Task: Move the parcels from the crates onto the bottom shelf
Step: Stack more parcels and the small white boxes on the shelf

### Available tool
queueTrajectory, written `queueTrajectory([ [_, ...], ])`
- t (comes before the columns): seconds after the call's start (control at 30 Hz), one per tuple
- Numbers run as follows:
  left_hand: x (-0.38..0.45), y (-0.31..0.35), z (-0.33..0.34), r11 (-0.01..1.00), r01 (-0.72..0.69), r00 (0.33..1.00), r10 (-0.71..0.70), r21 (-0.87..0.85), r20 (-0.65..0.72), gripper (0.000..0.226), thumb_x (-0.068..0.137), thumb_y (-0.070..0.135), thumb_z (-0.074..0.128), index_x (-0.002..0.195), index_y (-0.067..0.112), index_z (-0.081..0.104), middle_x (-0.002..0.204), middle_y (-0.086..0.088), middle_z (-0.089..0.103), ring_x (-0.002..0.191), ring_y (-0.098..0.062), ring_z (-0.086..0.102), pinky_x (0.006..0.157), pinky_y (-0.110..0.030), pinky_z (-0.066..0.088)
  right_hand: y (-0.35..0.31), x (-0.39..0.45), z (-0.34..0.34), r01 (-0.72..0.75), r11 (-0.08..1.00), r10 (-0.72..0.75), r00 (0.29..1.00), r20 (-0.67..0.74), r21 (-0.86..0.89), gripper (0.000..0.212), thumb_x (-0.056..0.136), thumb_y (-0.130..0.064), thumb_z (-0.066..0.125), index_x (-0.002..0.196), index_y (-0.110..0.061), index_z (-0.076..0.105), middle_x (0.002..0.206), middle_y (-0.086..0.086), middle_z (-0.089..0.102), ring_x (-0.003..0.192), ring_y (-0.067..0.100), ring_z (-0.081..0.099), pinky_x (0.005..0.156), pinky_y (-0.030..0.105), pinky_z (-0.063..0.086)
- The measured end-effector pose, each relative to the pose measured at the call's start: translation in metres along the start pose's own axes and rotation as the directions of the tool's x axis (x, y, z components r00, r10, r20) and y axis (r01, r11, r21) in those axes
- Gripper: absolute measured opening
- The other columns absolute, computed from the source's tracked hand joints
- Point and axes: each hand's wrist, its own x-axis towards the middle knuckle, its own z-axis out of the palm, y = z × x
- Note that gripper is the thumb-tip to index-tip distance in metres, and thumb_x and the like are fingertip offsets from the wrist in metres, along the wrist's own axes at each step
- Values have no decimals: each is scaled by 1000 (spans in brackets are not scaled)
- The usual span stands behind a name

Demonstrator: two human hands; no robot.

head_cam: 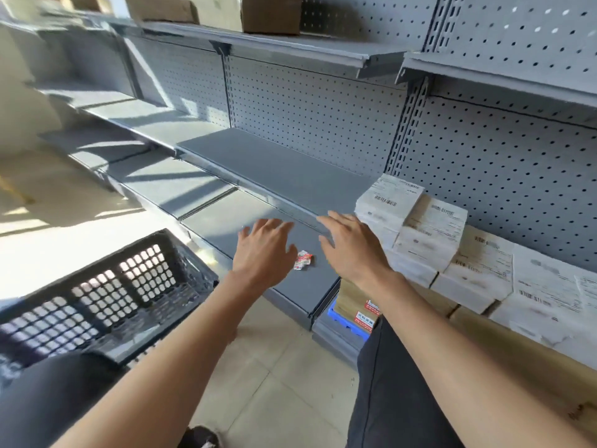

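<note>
Grey metal bottom shelf [290, 286] with two open, empty hands held over it.

Nothing is held by the left hand [263, 250] or the right hand [350, 245]; the fingers of both are spread wide above the shelf's bare part. A small crumpled red and white scrap [303, 260] is seen lying on the shelf between the two hands. White parcels [452, 250] with printed labels are stacked on the shelf's right part, just beside the right hand. A dark plastic crate [106, 292] is seen on the floor to the left of the shelf; no parcels can be made out inside it. Brown boxes [226, 9] are kept high above the shelf.
</note>
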Motion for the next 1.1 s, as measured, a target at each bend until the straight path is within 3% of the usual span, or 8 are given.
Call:
queueTrajectory([
  [0.17,-61,-81,-11,987,158,987,-158,2,31,49,99,40,50,147,29,48,149,3,51,138,-23,43,110,-46,34,-86,6,46,112,991,-120,987,109,80,44,101,-26,52,144,-16,52,150,6,49,139,23,42,113,35,35],
  [0.33,-127,-164,-22,945,325,946,-324,-28,28,36,97,36,55,132,30,59,140,4,59,127,-20,54,104,-46,44,-167,2,87,163,977,-192,954,228,140,42,99,-28,53,140,-20,55,148,5,52,136,25,46,110,40,40],
  [0.5,-170,-217,-33,889,458,889,-457,-18,25,46,100,37,57,143,25,51,145,1,55,132,-21,51,112,-49,40,-227,-2,111,207,961,-257,910,325,183,40,98,-31,53,137,-26,56,140,0,59,125,28,56,101,44,49],
  [0.83,-191,-275,-27,793,608,794,-607,-32,29,47,98,35,57,144,23,52,143,-2,57,130,-23,53,111,-54,41,-281,29,171,248,935,-341,828,445,256,45,100,-32,53,145,-27,49,143,5,56,124,27,56,104,46,48],
  [0.93,-184,-297,-9,765,643,766,-639,-39,77,43,99,35,56,139,22,56,135,-2,63,121,-23,58,103,-49,49,-289,42,198,212,939,-325,808,491,271,46,100,-35,53,145,-31,47,143,7,54,110,27,62,94,47,53],
  [1.1,-171,-339,33,704,708,701,-691,-55,179,34,93,34,52,124,26,65,121,1,70,105,-22,65,88,-46,57,-290,66,250,199,951,-300,773,559,236,44,100,-32,52,144,-27,50,135,8,60,116,27,59,95,40,50],
])
